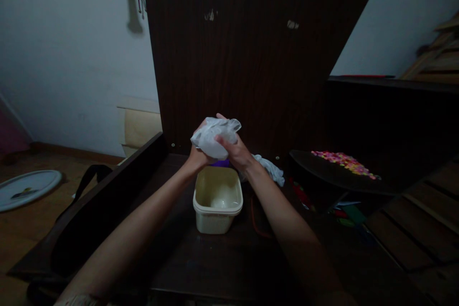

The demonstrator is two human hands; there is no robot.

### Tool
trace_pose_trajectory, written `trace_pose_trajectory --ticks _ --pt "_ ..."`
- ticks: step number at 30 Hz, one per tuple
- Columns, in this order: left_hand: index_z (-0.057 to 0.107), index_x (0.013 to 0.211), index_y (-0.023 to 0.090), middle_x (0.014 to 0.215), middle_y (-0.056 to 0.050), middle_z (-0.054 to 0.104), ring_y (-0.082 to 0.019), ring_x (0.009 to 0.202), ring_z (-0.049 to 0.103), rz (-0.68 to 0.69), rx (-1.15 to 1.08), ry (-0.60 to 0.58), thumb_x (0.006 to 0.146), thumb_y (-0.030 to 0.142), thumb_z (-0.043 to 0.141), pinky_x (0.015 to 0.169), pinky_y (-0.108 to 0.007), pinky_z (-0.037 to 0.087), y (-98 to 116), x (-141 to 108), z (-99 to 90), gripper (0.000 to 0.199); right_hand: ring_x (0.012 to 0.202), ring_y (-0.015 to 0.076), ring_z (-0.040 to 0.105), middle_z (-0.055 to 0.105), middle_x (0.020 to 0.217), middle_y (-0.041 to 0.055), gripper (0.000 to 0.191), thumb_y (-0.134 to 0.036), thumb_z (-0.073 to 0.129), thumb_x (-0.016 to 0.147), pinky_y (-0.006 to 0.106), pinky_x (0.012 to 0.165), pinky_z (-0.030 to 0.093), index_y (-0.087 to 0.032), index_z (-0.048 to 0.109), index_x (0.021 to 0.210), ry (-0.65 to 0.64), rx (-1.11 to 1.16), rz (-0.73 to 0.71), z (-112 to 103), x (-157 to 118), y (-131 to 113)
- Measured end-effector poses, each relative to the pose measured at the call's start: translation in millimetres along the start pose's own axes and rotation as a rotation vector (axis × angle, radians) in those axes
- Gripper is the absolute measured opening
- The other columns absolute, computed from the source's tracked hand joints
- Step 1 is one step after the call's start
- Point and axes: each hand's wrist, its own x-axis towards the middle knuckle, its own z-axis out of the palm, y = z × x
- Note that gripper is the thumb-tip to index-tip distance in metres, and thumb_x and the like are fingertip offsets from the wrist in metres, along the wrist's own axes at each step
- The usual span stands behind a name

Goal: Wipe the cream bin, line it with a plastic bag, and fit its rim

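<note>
A crumpled, whitish plastic bag [216,136] is bunched between my two hands, held up beyond the container. My left hand [198,154] cups it from the left and below, with most of its fingers hidden behind the bag. On the other side, my right hand [234,149] presses the bag with its thumb across the front. Below and nearer to me stands a cream plastic tub [218,210], open at the top, with a little clear liquid or shine at its bottom. Something purple [220,163] shows just behind the tub.
Another crumpled white bag [270,169] lies right of my right wrist. An orange cord [255,222] runs beside the tub. Small pink and yellow pieces [344,162] cover a dark corner shelf [304,165]. A tall dark panel [233,67] rises behind, and a raised board [107,201] edges the left.
</note>
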Motion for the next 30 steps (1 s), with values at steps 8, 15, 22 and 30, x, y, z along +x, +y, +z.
trace_pose_trajectory --ticks 8,15,22,30 --pt "0.053 0.129 0.017 0.133 -0.015 0.053 -0.032 0.124 0.054 0.427 0.408 -0.122 0.070 0.020 0.073 0.108 -0.047 0.044 -7.9 5.8 -7.7 0.062 0.098 0.0211 0.065 0.070 0.092 0.0017 0.032 -0.039 0.072 0.065 0.032 0.089 0.052 -0.024 0.059 0.090 0.317 -0.001 -0.028 -20.9 18.2 25.9" --pt "0.030 0.158 0.027 0.169 -0.015 0.022 -0.039 0.155 0.020 0.630 0.601 -0.561 0.075 0.028 0.077 0.124 -0.060 0.018 0.1 4.4 -17.1 0.095 0.085 0.0194 0.066 0.070 0.085 -0.0020 0.028 -0.026 0.070 0.067 0.033 0.080 0.054 -0.025 0.060 0.093 0.191 0.056 0.121 -24.6 19.6 29.3" --pt "0.058 0.139 0.024 0.142 -0.010 0.061 -0.028 0.132 0.056 0.501 0.766 -0.450 0.074 0.006 0.054 0.115 -0.046 0.041 -22.7 22.7 -33.2 0.067 0.077 0.0204 0.068 0.074 0.078 0.0035 0.013 -0.030 0.061 0.076 0.036 0.081 0.055 -0.020 0.064 0.084 0.010 0.067 0.332 -22.6 16.7 22.0" --pt "0.067 0.086 0.014 0.094 -0.014 0.071 -0.030 0.094 0.067 0.157 0.977 -0.091 0.072 0.010 0.048 0.091 -0.043 0.053 -80.4 34.1 -81.6 0.024 0.110 0.0237 0.069 0.077 0.112 0.0095 0.024 -0.038 0.062 0.089 0.041 0.098 0.048 -0.021 0.075 0.100 -0.106 -0.251 0.360 -67.3 -15.4 -4.0"
